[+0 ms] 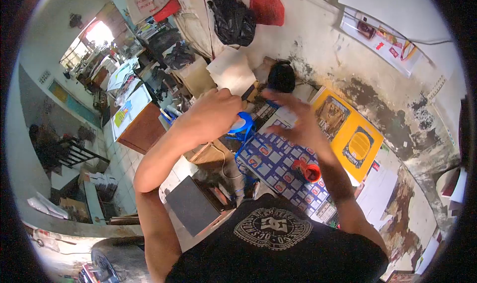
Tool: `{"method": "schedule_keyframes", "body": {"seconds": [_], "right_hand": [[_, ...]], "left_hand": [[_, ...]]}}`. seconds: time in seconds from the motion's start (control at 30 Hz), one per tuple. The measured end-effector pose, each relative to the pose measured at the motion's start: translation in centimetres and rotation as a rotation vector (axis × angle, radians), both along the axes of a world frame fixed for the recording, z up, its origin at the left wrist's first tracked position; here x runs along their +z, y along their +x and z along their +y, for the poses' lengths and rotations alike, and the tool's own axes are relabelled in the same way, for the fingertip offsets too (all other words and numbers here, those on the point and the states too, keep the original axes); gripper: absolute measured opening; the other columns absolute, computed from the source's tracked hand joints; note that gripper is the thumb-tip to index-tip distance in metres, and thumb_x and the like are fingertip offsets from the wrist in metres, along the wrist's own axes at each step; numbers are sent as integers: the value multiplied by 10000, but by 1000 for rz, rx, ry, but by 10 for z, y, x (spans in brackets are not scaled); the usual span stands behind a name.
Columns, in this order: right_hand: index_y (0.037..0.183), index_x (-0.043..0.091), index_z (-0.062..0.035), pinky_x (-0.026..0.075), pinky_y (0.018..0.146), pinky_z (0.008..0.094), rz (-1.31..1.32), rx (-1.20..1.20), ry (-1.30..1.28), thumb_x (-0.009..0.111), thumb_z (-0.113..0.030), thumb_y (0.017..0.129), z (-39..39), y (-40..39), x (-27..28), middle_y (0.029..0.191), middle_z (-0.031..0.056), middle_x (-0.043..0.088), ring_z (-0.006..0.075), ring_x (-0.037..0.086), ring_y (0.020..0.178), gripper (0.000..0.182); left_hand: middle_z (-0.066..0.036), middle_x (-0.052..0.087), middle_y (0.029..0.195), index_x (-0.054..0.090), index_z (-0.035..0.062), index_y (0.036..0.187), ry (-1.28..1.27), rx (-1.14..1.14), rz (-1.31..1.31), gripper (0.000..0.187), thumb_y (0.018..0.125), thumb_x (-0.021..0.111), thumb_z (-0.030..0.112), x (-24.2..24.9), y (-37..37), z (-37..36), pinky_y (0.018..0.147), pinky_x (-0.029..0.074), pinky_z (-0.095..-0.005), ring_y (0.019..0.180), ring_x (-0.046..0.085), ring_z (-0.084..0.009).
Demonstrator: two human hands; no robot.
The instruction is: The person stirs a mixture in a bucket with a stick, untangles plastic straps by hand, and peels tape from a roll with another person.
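Note:
My left hand [216, 113] is raised in front of me, its fingers curled into a fist. A blue ring [246, 124], like a roll of tape, shows right at the fist's lower edge; whether the fingers grip it is hidden. To the right, my right hand [296, 122] hovers over the worktable, smeared by motion, with thumb and fingers apart and nothing visible between them. Beneath it lies a blue sheet [278, 163] printed with rows of small labels. A red ring-shaped roll [312, 173] sits on that sheet, near my right forearm.
A yellow printed board [360, 144] lies along the wall side of the table. Beyond my hands is a black object [281, 77]. Black [232, 17] and red bags [268, 5] hang on the wall. At left stand a brown cabinet [141, 129] and a dark flat panel [193, 206].

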State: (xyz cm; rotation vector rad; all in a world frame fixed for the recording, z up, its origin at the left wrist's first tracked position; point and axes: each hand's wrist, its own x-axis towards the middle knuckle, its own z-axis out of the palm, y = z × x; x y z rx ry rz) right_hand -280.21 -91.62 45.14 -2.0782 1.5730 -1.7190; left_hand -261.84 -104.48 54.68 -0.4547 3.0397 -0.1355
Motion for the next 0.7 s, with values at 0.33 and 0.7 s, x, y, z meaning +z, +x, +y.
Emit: {"method": "schedule_keyframes", "body": {"seconds": [0.33, 0.7], "right_hand": [[952, 694, 9, 529, 723, 282, -214, -65, -224, 704, 60, 725, -18, 19, -34, 894, 148, 697, 211, 682, 797, 232], [941, 702, 12, 499, 677, 221, -511, -243, -163, 684, 49, 761, -8, 25, -62, 850, 117, 701, 140, 659, 745, 185]], "left_hand": [[-139, 680, 791, 685, 25, 974, 424, -132, 559, 210, 795, 687, 135, -12, 2, 12, 631, 500, -336, 656, 638, -266], [-74, 693, 828, 675, -29, 1004, 1079, 130, 1023, 185, 837, 672, 50, -115, -8, 27, 610, 468, -216, 713, 574, -52]]}}
